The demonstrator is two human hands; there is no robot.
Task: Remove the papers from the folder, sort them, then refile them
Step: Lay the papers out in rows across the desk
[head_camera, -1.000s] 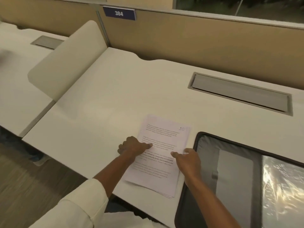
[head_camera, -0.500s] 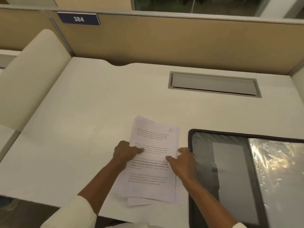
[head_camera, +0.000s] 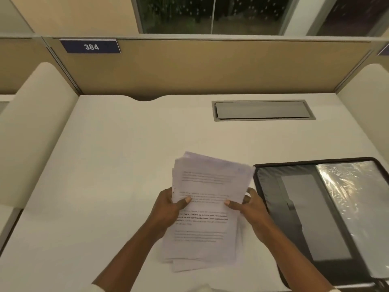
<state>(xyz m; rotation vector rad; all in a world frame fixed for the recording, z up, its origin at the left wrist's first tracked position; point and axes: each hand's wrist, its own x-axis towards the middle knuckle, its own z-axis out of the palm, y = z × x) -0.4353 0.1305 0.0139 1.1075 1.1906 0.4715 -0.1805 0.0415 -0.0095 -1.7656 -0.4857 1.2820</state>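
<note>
Papers (head_camera: 207, 182) are now being held up off the bench (head_camera: 117, 165) as a loose stack, whereas half a second ago they were lying flat under pressing fingertips. Their far end is tilting upward, while the near ends of the lower sheets are fanning out unevenly toward the bench's near edge. The left grip (head_camera: 168, 209) is clamping the stack's left edge and the right grip (head_camera: 250, 207) its right edge, each laying a thumb on the top sheet and hiding most of its other fingers underneath. Blur is smearing the printed lines, and the mark at the top sheet's far right corner, legible earlier, is no longer readable. Whether the lowest sheets are touching the bench is hard to tell. The open folder (head_camera: 271, 197) is lying just right of the right grip, at the bench's near right corner, with the frame cutting off its right side and near end.
</note>
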